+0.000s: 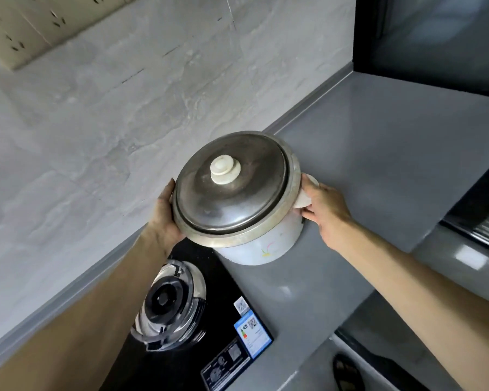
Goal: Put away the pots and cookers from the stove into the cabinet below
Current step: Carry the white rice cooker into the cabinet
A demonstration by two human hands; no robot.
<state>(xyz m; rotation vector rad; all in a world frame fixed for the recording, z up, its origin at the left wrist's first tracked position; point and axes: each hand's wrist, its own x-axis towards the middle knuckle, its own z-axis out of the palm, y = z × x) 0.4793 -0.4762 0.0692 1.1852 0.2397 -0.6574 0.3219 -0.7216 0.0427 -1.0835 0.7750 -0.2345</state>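
Note:
A white electric cooker [266, 246] with a dark metal lid [232, 187] and a cream knob is held tilted above the grey counter, at the right end of the black stove. My left hand [167, 213] grips its left side under the rim. My right hand [322, 210] grips the white side handle [305, 196] on the right. The cooker's underside is hidden, so I cannot tell if it touches the counter.
A gas burner [170, 306] sits on the black glass stove [226, 328] below the cooker, with stickers near its front right corner. The grey counter [378, 165] runs right toward a dark window. A marbled wall stands behind. A sandalled foot [347, 373] shows on the floor.

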